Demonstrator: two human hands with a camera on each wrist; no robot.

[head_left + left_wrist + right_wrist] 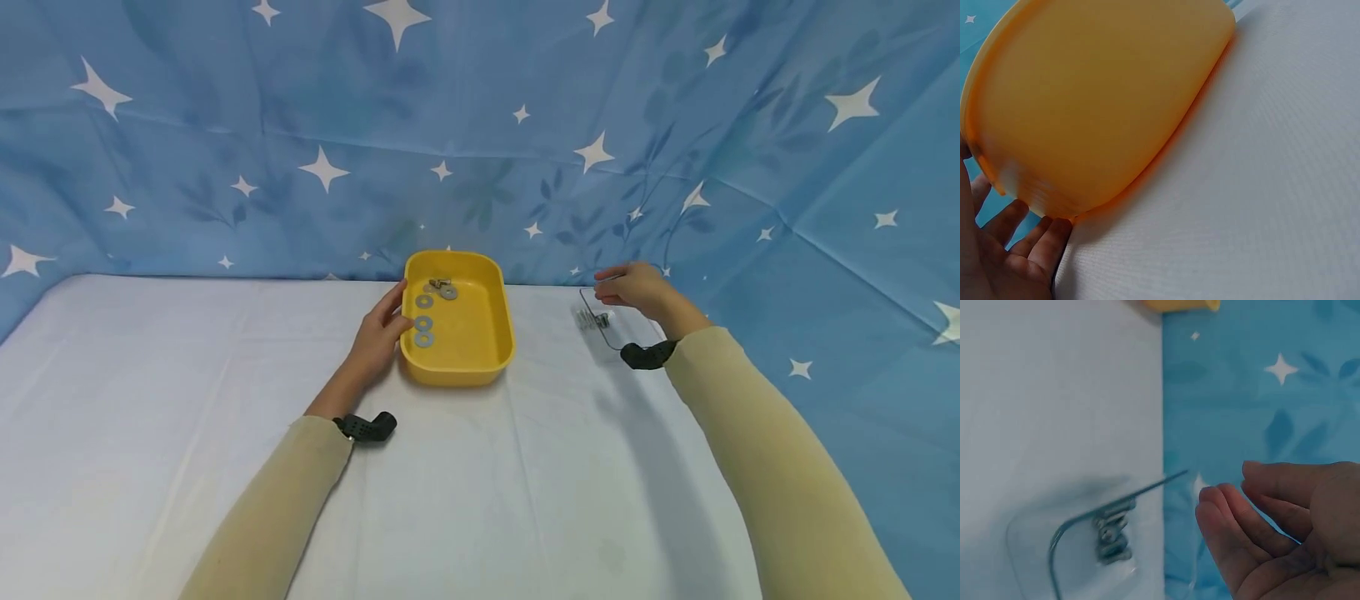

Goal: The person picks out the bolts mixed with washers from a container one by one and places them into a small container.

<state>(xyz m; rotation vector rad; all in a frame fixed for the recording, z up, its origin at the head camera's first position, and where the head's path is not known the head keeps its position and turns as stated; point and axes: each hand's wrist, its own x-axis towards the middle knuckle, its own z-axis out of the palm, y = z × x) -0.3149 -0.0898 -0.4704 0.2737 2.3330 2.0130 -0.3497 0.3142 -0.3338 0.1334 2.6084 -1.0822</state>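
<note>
A yellow plastic tray [472,333] stands on the white cloth, with several flat grey washers [423,323] along its left side and small metal bolts [440,283] towards the back. My left hand [378,329] grips the tray's left wall, thumb at the rim and fingers along the outside; the left wrist view shows fingertips [1054,234] against the outer wall. To the right is a clear container [588,321] with a dark rim, holding small metal bolts [1113,531]. My right hand [637,289] hovers by its far edge, fingers loosely bent with nothing between them.
The white-covered table [450,483] ends against a blue curtain [480,125] with white stars, which also runs along the right side. Black wrist cameras [367,427] sit on both wrists.
</note>
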